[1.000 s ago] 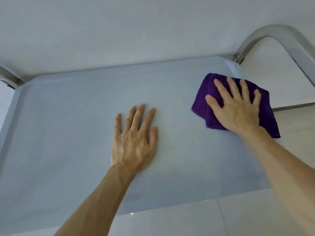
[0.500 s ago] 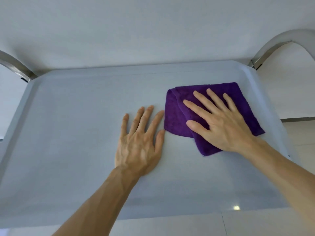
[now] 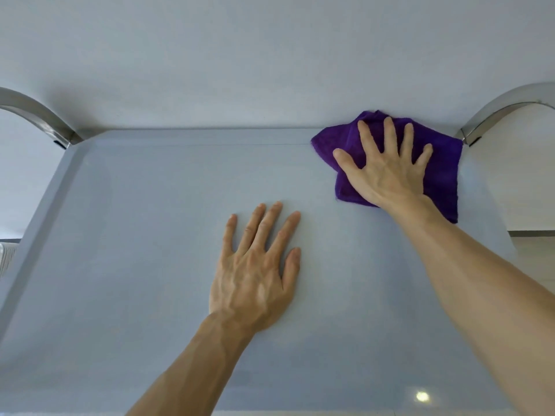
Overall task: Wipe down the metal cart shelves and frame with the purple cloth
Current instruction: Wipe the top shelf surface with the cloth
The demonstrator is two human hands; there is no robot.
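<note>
Left hand (image 3: pixel 255 274) lies flat, palm down, fingers straight and close together, on the middle of the cart's top shelf (image 3: pixel 120 235), holding nothing. Farther back, right hand (image 3: pixel 387 169) presses flat with fingers spread on the folded purple cloth (image 3: pixel 441 175), which sits at the shelf's far right corner, its far edge riding over the shelf's back rim. Curved metal frame bars (image 3: pixel 495 112) rise from both far corners of the shelf.

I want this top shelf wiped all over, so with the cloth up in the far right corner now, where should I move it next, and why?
Probably slide the purple cloth leftward along the far rim of the shelf. Your right hand presses it flat in the far right corner, your left hand rests flat mid-shelf, and the whole far-left stretch lies bare beyond it.
</note>
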